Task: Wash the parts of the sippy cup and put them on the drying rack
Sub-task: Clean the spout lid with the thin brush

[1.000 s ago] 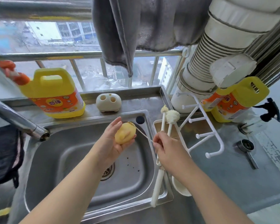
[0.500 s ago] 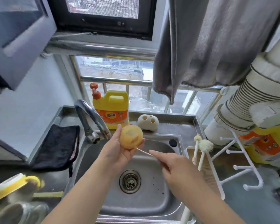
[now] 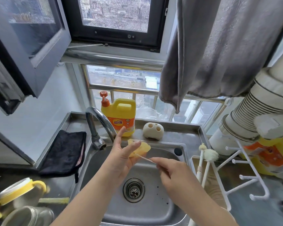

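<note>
over the stainless steel sink [image 3: 155,207], at the centre of the frame, the left hand [image 3: 123,156] holds the small translucent yellow silicone sippy-cup part [image 3: 141,148] against its fingers [image 3: 134,146], thumb hidden behind it; the index finger sticks up straight toward the curved chrome tap [image 3: 99,123]. the right hand [image 3: 171,168] pinches the near end of a thin pale straw brush [image 3: 143,158] between thumb and fingertips, its far end touching the yellow part.

a second ago the pair was low over the sink near the white drying rack [image 3: 242,170]; now the hands sit higher in the frame, just below the tap spout, and the part has turned from a rounded dome to a flatter, edge-on shape. the view has also tipped up, bringing in the window, the hanging grey towel [image 3: 219,51] and the yellow detergent jug with orange pump [image 3: 121,118].

no water is visible running. judging from this, the part is still being scrubbed with the thin brush, and the move toward the tap suggests a rinse comes next. the steel cup with yellow handles [image 3: 15,198] lies on the counter at lower left, not yet on the rack, so much of the task seems left.
</note>
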